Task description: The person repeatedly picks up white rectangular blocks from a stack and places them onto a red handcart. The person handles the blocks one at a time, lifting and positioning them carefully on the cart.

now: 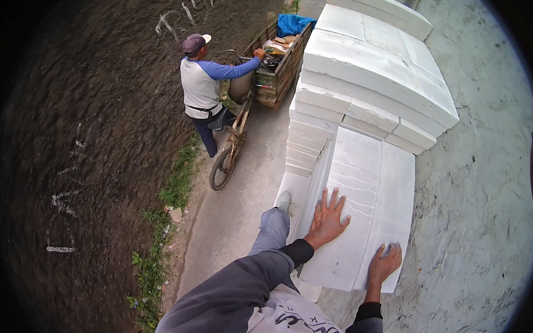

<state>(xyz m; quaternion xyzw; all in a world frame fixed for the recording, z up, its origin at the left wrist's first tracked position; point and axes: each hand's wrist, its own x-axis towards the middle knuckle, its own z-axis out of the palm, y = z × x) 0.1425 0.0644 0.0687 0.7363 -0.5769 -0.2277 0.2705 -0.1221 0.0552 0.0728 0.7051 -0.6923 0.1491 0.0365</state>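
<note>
Two long white blocks that look like lightweight concrete point(355, 175) lie side by side below me, with a seam running between them. My left hand point(327, 219) rests palm down on the left block, its fingers spread and pointing forward. Farther right and nearer to me, my right hand point(385, 262) touches the top of the right block close to its outer edge. The fingers of that hand are bent and slightly apart. Neither hand has lifted anything off the surface.
A taller stack of white blocks point(380, 62) rises ahead, beside a rough grey wall point(472, 177). On the concrete path point(222, 232) at left, another person point(202, 80) stands with a cargo tricycle point(280, 60). My shoe point(283, 200) is on a white ledge; weeds point(179, 175) line the path.
</note>
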